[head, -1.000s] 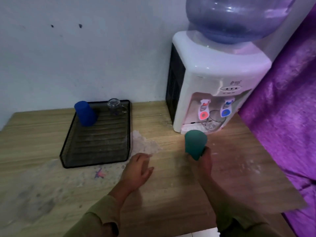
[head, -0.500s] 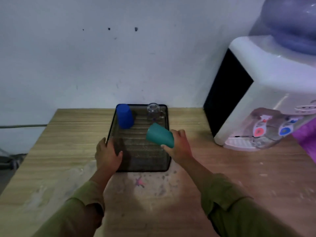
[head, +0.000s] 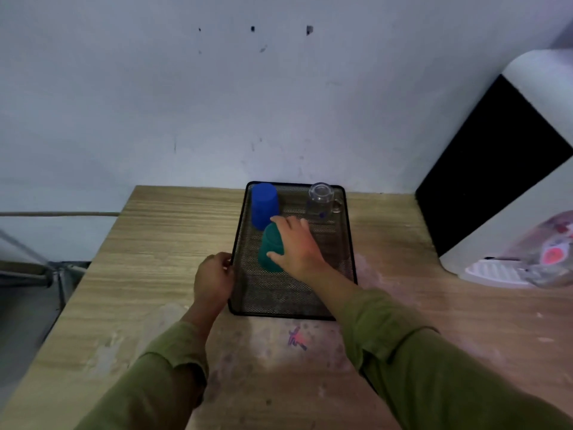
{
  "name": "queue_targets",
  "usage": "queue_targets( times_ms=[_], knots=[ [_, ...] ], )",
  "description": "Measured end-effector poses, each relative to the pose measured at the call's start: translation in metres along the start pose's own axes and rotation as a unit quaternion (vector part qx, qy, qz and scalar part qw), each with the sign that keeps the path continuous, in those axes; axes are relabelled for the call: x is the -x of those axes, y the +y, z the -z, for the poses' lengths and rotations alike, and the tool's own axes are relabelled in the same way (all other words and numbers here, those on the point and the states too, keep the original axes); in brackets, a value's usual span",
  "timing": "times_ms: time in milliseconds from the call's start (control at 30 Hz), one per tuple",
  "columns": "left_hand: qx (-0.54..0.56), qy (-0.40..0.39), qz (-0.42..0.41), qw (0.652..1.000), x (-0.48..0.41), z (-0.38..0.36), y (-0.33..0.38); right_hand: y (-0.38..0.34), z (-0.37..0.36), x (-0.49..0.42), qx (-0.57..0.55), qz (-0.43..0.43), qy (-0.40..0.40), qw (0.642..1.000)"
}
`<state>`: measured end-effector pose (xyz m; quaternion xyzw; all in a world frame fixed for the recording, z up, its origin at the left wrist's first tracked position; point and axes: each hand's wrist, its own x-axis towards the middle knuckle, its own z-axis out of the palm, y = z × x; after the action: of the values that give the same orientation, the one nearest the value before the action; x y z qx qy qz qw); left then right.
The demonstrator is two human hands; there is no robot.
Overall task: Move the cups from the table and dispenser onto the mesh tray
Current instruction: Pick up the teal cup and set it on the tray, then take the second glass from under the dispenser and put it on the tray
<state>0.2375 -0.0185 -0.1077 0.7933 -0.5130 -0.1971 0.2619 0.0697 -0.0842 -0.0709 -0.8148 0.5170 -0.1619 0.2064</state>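
A black mesh tray (head: 348, 243) lies on the wooden table against the wall. On its far left stands an upside-down blue cup (head: 263, 204); on its far right an upside-down clear glass mug (head: 321, 201). My right hand (head: 297, 246) grips a teal cup (head: 269, 248), mouth down, over the tray's left middle, just in front of the blue cup. My left hand (head: 214, 279) is closed on the tray's left rim. A clear glass (head: 555, 265) sits blurred under the water dispenser's (head: 533, 169) taps at the right edge.
The dispenser stands right of the tray on the table (head: 161, 243), with its white drip tray (head: 493, 273) in front. The wall is right behind the tray. The table's left edge drops off to a metal frame (head: 40, 271). A scuffed patch with a pink mark (head: 296, 338) lies near me.
My right hand carried the teal cup from in front of the dispenser leftward, turned it over and lowered it onto the tray. My left hand moved to the tray's left rim. The view swung left.
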Motion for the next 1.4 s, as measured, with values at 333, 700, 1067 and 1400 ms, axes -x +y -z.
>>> queue_targets(
  times_ms=[333,700,1067,1400],
  knots=[
    [-0.01,-0.007,-0.006,1.0,-0.002,0.001,-0.003,-0.007,0.0,-0.002,-0.008,-0.017,-0.023,1.0],
    [-0.126,0.067,0.007,0.99,0.064,-0.038,0.028,0.059,0.029,0.065,-0.093,-0.076,0.05,0.992],
    [-0.07,0.079,-0.072,0.992,0.141,-0.12,0.137,0.198,0.088,0.188,-0.07,-0.17,0.079,0.98],
    [-0.094,-0.097,-0.24,0.961,0.162,-0.206,0.217,0.322,0.162,0.235,-0.081,-0.353,0.206,0.909]
  ],
)
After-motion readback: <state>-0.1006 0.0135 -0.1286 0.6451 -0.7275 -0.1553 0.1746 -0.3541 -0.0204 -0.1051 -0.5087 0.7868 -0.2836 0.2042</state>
